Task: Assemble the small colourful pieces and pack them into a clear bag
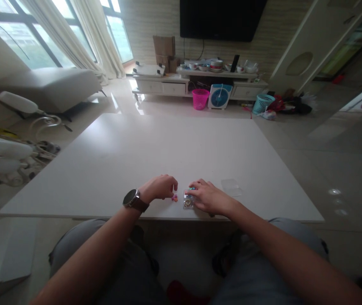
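My left hand (163, 187), with a dark round watch (131, 198) on the wrist, hovers by a few small pink and orange pieces (175, 198) on the white table (155, 144). Its thumb and index finger curve with a gap between them, and nothing shows in it. My right hand (209, 197) grips a small clear plastic case (187, 204) from its right side and far end. Coiled or ring-shaped bits lie in the near part of the case. Colourful pieces at its far end are partly covered by my fingers. A clear lid (231, 187) lies flat to the right.
Cushioned metal-framed chairs (7, 149) stand left of the table. Beyond it is a low white cabinet (174, 88) with dishes, a pink basket (200, 99), a blue fan (220, 96) and a teal basket (263, 104). My legs are under the table's near edge.
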### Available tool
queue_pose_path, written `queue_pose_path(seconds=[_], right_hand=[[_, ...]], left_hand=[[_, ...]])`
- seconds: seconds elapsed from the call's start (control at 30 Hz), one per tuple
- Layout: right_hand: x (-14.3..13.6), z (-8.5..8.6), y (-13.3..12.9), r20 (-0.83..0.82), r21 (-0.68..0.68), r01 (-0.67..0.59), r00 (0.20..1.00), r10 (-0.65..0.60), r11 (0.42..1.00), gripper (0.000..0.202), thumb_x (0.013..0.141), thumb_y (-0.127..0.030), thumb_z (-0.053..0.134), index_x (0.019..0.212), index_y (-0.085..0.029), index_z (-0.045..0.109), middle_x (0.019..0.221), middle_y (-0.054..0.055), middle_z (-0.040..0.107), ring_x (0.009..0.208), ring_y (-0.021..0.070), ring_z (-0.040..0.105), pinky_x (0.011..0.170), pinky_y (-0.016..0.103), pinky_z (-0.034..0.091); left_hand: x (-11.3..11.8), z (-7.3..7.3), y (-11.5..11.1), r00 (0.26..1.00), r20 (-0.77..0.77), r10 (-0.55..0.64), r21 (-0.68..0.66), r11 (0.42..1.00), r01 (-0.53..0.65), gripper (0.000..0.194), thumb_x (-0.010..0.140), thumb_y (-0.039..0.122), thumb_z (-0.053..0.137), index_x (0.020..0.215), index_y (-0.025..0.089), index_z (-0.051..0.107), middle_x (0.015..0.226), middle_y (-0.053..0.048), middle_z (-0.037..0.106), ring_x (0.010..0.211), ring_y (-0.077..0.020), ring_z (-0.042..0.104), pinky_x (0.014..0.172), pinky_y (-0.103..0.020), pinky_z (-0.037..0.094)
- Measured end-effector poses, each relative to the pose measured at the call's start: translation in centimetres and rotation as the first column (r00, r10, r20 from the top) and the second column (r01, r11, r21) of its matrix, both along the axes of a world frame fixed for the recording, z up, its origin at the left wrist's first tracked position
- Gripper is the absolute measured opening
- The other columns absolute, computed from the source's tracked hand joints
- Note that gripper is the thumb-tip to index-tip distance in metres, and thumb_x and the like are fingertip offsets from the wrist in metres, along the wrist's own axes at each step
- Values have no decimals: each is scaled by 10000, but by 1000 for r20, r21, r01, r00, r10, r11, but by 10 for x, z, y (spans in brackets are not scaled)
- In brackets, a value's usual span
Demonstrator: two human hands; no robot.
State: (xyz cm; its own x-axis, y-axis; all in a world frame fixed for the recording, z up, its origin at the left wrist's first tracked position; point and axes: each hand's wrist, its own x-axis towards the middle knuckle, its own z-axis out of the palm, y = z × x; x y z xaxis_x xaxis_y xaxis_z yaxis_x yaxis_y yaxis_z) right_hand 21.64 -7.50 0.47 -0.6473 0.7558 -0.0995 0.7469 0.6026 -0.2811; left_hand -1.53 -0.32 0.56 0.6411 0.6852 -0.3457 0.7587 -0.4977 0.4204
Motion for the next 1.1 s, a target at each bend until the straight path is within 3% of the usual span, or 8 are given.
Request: queue_pose_path(seconds=[0.23,0.4,0.6,0.77,1.1], right_hand=[[2,13,0,17,40,56,998,-56,998,238,935,-284,577,1152,-235,660,1250,107,606,1157,270,487,903,386,436],[11,19,5,80,55,146,985,-150,988,292,928,-274,575,1206,-224,647,1206,114,622,1134,278,491,901,387,431],[14,12,6,101,20,144,984,-145,989,282,922,-281,593,1190,-211,650,1177,119,621,1136,275,498,926,388,429],[12,11,7,106,39,112,988,-116,993,274,931,-312,588,1170,-200,657,1192,113,623,1134,263,504,946,383,425],[7,14,15,109,38,136,984,-139,990,260,937,-303,567,1167,-234,666,1244,98,617,1160,263,503,930,382,429]], left_hand=[[3,-4,2,1000,0,-4,-152,988,4,227,713,269,708,932,213,717,862,19,742,479,-73,621,525,-182,462],[4,0,5,1000,-20,-8,-198,980,4,256,733,291,703,972,201,711,873,10,747,493,-81,621,567,-207,487],[5,-10,8,998,-10,-59,-107,993,57,299,660,260,761,954,211,741,875,-2,748,707,-135,666,622,-214,473],[6,-17,6,998,-11,-59,-106,993,57,236,656,108,702,875,190,734,796,1,742,689,-131,650,607,-211,456],[0,-9,-2,988,145,-51,52,998,43,370,670,29,581,976,196,704,774,14,724,688,-124,645,644,-212,477]])
